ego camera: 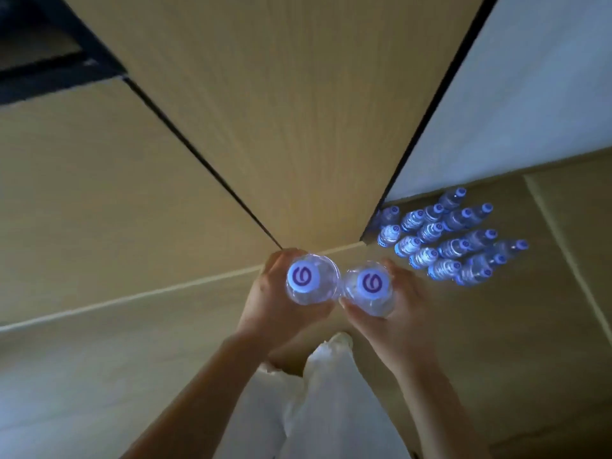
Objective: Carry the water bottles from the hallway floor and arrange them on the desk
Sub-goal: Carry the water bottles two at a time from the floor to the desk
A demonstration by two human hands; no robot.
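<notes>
I look straight down at two clear water bottles with white caps bearing a purple swirl. My left hand grips the left bottle upright by its body. Beside it, my right hand grips the right bottle the same way, and the two bottles nearly touch. To the right, several more bottles stand in rows on the tan floor, close to a wall corner. No desk is in view.
A light wood panel with dark edges rises ahead, and a white wall stands at the right. A dark frame shows at the upper left. My white trousers and shoe are below my hands.
</notes>
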